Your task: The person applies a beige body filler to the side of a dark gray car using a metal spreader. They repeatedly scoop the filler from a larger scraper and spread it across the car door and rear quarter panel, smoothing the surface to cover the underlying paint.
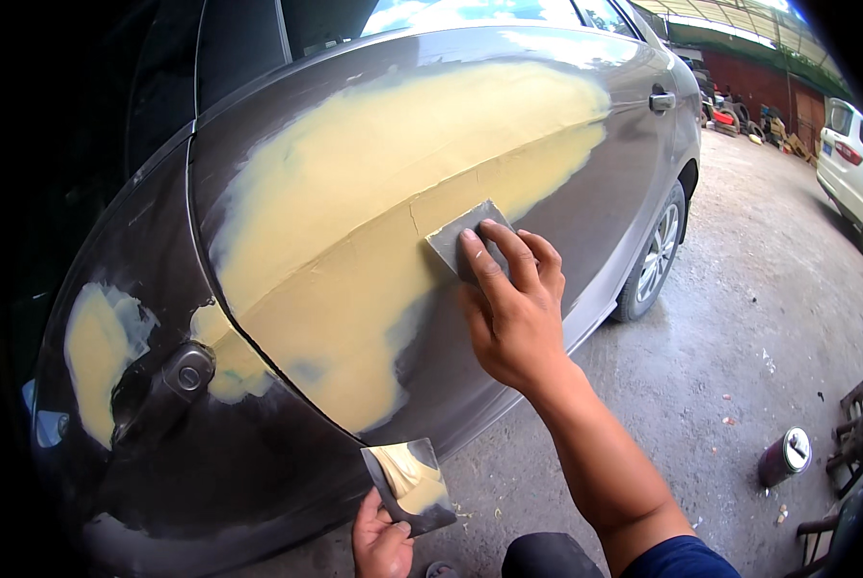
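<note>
A broad patch of pale yellow body filler (354, 193) covers much of the dark grey car door (634, 159), with a crease line running across it. My right hand (516, 303) holds a flat, dark grey filler spreader (460, 241) against the door, fingers spread over its back, its upper edge touching the filler. Low down by the door's front lower corner, my left hand (383, 539) grips a second dark square plate (433, 503) by its lower corner. A lump of yellow filler (404, 474) lies on that plate. The left thumb is on its face; the other fingers are partly hidden.
Smaller filler patches (99, 352) mark the front panel (210, 472) around a round black fitting (188, 374). A paint can (784, 457) stands on the concrete floor (730, 289) near dark stools (850, 433). A white car (855, 164) is parked at far right.
</note>
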The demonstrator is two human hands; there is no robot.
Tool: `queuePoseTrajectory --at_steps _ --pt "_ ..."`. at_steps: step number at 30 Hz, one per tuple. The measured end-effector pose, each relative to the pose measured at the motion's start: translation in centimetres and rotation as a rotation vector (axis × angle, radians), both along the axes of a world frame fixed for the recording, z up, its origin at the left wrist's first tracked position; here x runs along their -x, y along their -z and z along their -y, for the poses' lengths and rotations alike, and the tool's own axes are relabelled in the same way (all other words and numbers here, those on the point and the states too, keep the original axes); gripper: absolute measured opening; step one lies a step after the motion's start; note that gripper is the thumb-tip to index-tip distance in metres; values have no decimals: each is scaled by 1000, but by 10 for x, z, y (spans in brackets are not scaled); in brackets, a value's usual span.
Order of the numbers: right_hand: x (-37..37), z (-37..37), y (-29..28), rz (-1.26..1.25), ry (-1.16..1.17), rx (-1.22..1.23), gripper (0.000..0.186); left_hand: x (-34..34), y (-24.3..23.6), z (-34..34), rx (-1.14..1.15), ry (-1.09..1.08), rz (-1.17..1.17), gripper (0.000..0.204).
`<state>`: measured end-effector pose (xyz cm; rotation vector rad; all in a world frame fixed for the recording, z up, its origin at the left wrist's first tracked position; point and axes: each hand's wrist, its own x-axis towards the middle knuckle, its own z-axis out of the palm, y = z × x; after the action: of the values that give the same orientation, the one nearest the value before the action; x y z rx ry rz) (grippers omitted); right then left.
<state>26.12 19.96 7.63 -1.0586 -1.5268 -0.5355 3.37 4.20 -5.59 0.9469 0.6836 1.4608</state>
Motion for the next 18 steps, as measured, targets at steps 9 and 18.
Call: queuePoseTrajectory --at_steps 9,18 --pt "27 -8 -19 -50 -22 -78 55 -4 1 -1 -18 -20 -4 77" --pt "13 10 -2 -8 -10 -10 50 0 2 -2 -7 10 -11 76"
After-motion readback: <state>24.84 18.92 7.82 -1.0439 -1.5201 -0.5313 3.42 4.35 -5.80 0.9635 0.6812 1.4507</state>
